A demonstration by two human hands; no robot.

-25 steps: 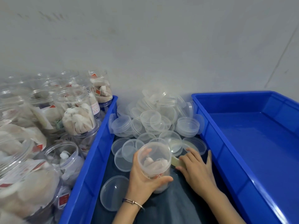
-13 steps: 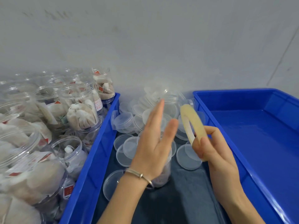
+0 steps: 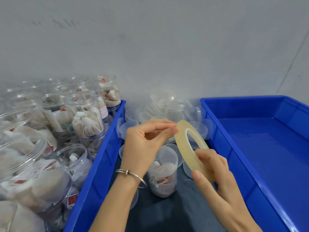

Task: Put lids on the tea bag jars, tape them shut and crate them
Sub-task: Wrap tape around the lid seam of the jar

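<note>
— Taping is in hand: the yellowish translucent tape roll (image 3: 190, 146) is gripped by the right hand (image 3: 215, 174), its rim pinched by the left hand (image 3: 147, 143).
— Next?
— The tape end must be lifted and led to the lidded clear tea bag jar (image 3: 163, 173) below. Half a second ago the left fingers were spread.

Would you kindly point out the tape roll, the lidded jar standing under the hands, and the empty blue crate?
tape roll (image 3: 181, 144): head view, on its flat yellowish side.
lidded jar (image 3: 164, 173): head view, on its clear wall.
empty blue crate (image 3: 234, 99): head view, on its far rim.
</note>
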